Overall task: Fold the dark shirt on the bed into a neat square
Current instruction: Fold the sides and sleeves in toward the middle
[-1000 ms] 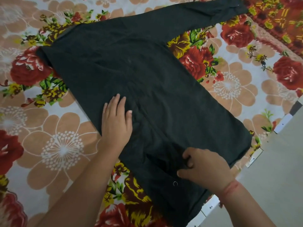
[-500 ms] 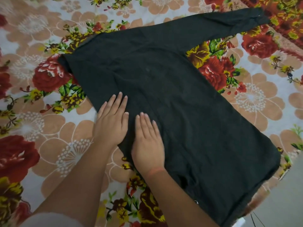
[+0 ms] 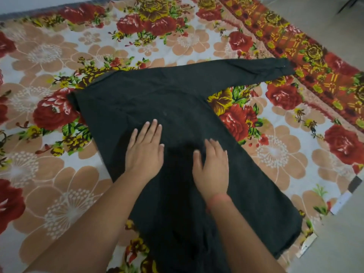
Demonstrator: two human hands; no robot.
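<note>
Left hand (image 3: 144,152) and right hand (image 3: 211,166) lie flat, no grip, fingers straight, pressing dark shirt (image 3: 177,99) onto bed (image 3: 59,174), likely smoothing before folding.

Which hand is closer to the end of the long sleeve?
Right. The right hand lies flat on the shirt, below the sleeve end; the left hand lies flat farther left.

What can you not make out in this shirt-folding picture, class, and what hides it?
1. Head view: the near end of the dark shirt is cut off by the bottom edge.
2. Head view: cloth under the left hand and right hand is covered by them.
3. Head view: only one sleeve shows; the other's place cannot be told.
</note>
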